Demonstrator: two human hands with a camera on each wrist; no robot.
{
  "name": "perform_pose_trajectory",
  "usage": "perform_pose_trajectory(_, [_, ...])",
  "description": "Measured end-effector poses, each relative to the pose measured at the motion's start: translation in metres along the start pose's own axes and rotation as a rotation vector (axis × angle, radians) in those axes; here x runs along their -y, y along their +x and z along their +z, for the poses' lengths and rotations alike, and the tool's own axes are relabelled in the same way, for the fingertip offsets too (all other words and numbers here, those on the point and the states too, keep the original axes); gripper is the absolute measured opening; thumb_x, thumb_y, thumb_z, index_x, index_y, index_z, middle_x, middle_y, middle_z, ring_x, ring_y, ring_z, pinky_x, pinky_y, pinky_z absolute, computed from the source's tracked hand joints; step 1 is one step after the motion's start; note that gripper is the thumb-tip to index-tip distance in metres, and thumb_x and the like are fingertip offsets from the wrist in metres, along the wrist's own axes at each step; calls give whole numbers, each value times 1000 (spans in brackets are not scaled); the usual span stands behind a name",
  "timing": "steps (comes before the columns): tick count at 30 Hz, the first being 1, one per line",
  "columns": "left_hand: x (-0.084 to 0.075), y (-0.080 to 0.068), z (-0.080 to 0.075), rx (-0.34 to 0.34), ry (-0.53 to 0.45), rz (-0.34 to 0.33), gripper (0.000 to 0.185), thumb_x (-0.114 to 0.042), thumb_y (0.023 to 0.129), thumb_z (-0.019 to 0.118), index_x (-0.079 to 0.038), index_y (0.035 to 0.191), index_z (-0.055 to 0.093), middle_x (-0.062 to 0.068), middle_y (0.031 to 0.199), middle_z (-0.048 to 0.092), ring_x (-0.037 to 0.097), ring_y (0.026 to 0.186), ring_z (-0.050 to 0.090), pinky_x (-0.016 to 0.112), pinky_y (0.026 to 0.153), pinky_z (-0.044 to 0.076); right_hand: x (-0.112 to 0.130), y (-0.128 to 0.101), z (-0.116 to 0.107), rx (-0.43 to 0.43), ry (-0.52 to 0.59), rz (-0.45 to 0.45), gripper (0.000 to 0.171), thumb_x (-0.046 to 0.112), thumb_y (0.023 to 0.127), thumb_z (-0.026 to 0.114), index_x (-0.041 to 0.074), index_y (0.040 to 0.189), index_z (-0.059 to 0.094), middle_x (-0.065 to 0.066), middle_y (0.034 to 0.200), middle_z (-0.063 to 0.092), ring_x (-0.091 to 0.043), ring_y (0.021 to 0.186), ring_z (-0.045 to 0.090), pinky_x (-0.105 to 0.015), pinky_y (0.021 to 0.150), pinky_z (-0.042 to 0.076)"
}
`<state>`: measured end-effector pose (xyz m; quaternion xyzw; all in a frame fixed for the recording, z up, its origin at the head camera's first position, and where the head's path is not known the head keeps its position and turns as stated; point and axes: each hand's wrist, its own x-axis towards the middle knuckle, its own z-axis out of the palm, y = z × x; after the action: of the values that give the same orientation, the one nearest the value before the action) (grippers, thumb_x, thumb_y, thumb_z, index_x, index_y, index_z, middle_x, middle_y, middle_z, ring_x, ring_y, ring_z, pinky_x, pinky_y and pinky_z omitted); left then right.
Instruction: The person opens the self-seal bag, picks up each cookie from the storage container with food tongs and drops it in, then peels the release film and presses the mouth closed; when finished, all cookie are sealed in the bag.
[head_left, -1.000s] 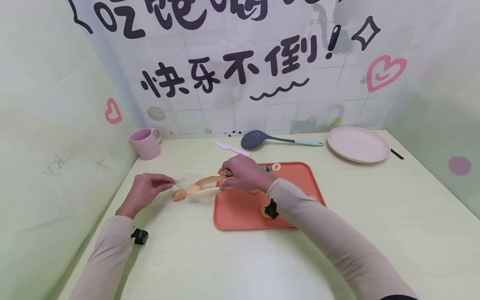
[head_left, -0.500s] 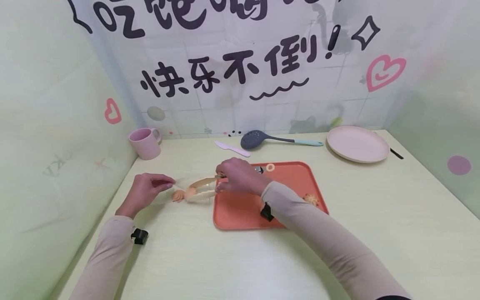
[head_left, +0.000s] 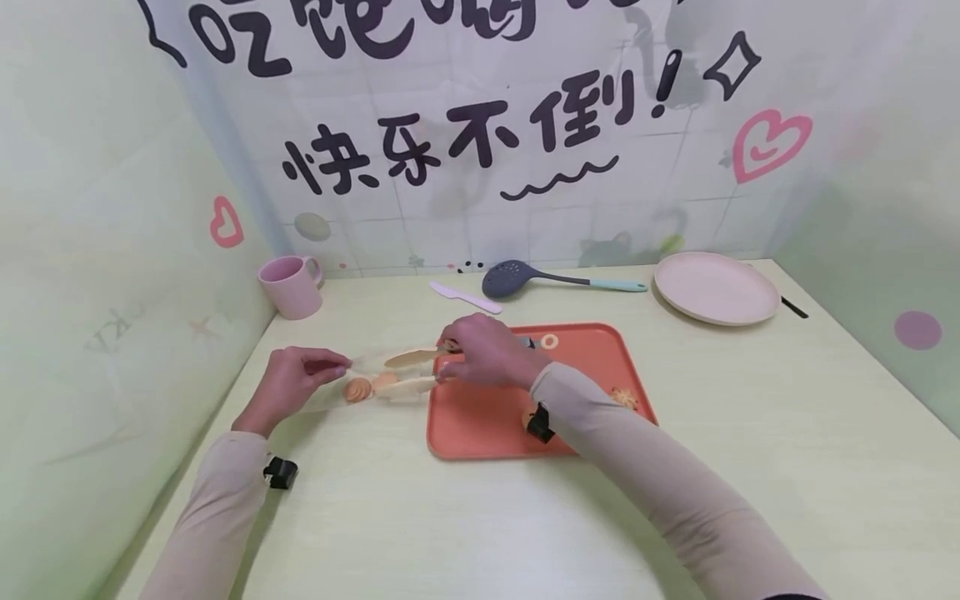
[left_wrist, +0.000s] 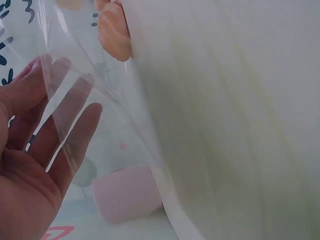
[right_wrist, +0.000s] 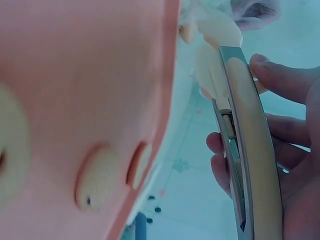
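Pale table (head_left: pixel 465 517) – orange tray (head_left: pixel 480 425), pink mug (head_left: pixel 291 287), plate (head_left: pixel 716 288), skimmer (head_left: pixel 525 277)

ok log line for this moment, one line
left hand: holds clear bag open | right hand: grips tongs | cookie in bag | tray: more cookies

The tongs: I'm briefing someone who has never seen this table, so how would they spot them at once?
Start at the orange tray mid-table and look just past its left edge. There the right hand grips the cream-coloured tongs, whose tips reach into a clear bag by two cookies. Unlike the grey slotted spoon and pink knife farther back, they are two-armed and held.
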<state>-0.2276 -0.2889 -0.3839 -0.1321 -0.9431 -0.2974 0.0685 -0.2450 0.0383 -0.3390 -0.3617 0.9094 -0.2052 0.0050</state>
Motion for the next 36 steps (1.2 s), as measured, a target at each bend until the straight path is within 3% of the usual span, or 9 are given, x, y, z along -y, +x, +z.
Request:
perform_pose_trajectory(6, [-1,2,0,4,11,0,15,-13,91,75,-11,105,79,9,99,80,25,94,77,15,76,52,-15,-24,-23,-30,-35,30,31,37,86,80,10,98,71,-4,81,65,-15,72,50,-29,67,39])
perform_pose_trajectory(12, [-1,2,0,-9,19,17,15,-13,90,75,-12,104,80,9,99,80,25,93,77,15,77,53,-44,-55,-42,-65,-73,61,39,36,85,80,8,112,73,-3,101,74,-21,88,65,-39,81,53])
perform_pose_trajectory(18, [0,2,0,-16,24,20,15,-14,90,76,-12,104,80,9,100,80,25,93,77,16,77,53,-70,-84,-54,-67,-75,99,34,35,83,83,11,104,74,-3,92,72,-18,79,60,-36,75,49])
perform_pose_trajectory(21, [1,2,0,-17,20,14,15,-14,90,76,-13,104,80,9,100,80,25,93,77,16,77,53,-80,-95,-57,-57,-67,124,31,33,82,83,10,101,73,-5,86,69,-17,76,56,-34,72,46])
perform_pose_trajectory(27, [1,-1,-2,0,6,-18,16,-13,91,75,-10,106,79,9,101,80,26,95,77,15,77,52,-92,-112,-57,-41,-37,130,37,31,83,83,6,108,72,-4,96,73,-16,83,63,-36,78,52])
perform_pose_trajectory(36, [0,0,-3,-2,-9,-2,16,-13,91,75,-11,106,79,9,102,79,25,95,77,14,77,51,-101,-119,-55,-36,-16,130,33,28,83,83,6,104,72,-7,95,73,-18,83,63,-36,77,52])
